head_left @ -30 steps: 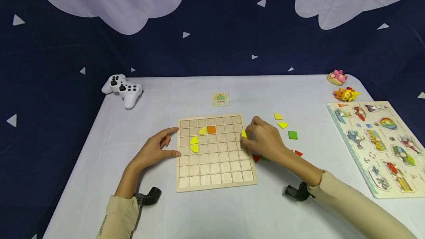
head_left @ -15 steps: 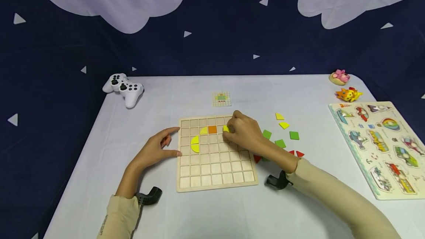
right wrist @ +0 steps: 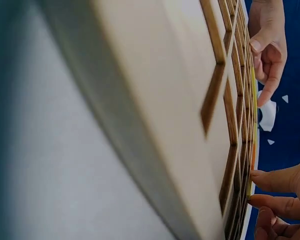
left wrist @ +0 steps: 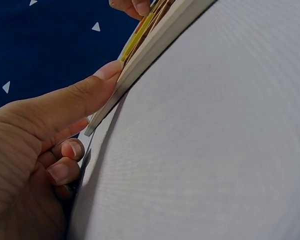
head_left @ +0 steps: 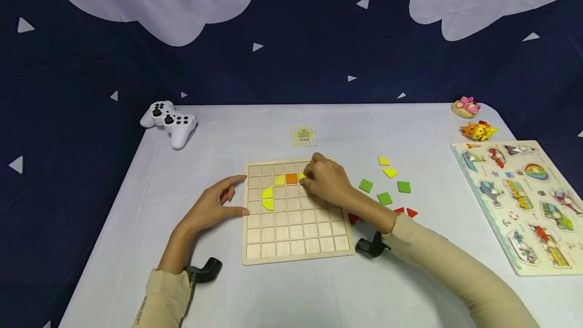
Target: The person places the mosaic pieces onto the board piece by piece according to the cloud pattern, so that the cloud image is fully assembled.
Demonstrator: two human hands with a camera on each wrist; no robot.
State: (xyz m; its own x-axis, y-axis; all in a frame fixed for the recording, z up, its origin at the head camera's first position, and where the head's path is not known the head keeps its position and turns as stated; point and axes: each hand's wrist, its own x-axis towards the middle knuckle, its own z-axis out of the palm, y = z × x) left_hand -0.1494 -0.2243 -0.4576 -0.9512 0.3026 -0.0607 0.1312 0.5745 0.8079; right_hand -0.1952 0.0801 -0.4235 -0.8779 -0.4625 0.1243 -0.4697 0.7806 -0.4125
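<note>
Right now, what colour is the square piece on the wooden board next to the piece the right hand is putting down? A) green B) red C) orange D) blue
C: the square piece in the wooden board is orange, just left of the yellow piece pinched by the right hand.

A pale wooden grid board (head_left: 296, 237) is showing two yellow quarter-round pieces (head_left: 267, 199), an orange square (head_left: 291, 178) and a yellow piece (head_left: 301, 177). Green squares (head_left: 403, 187), yellow tiles (head_left: 388, 171) and red triangles (head_left: 411, 212) are lying on the pale lilac-grey table (head_left: 218, 130). A white game controller (head_left: 169, 121) is bearing black buttons. The backdrop (head_left: 296, 39) is showing navy with white triangles and lilac clouds. The sleeves (head_left: 446, 267) are showing beige.
</note>
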